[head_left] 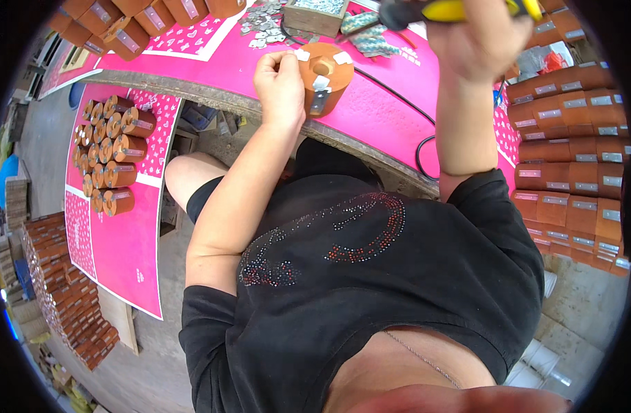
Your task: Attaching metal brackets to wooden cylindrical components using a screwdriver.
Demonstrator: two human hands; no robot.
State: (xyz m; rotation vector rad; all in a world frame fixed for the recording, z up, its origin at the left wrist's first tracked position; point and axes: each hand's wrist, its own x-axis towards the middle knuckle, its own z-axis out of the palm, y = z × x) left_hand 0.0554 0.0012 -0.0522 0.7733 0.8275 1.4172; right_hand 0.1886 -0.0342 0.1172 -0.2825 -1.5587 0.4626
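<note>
A brown cylinder [334,86] with a hole in its top stands at the near edge of the pink-covered table. Small white tabs [321,83] lie on its top, and a metal plate [319,102] sits on its side. My left hand [281,89] is closed in a pinch at the cylinder's left rim; what its fingers hold is too small to make out. Raised to the right, my right hand [482,41] grips a tool with a yellow-and-black handle [445,9]. A thin dark shaft points left from the tool, whose kind is unclear.
Behind the cylinder are scattered metal pieces [264,24], a wooden box [314,17] of small parts and a patterned cloth [370,40]. A black cable [398,96] crosses the table. Brown blocks [570,165] are stacked at right; more cylinders [112,148] stand on a left table.
</note>
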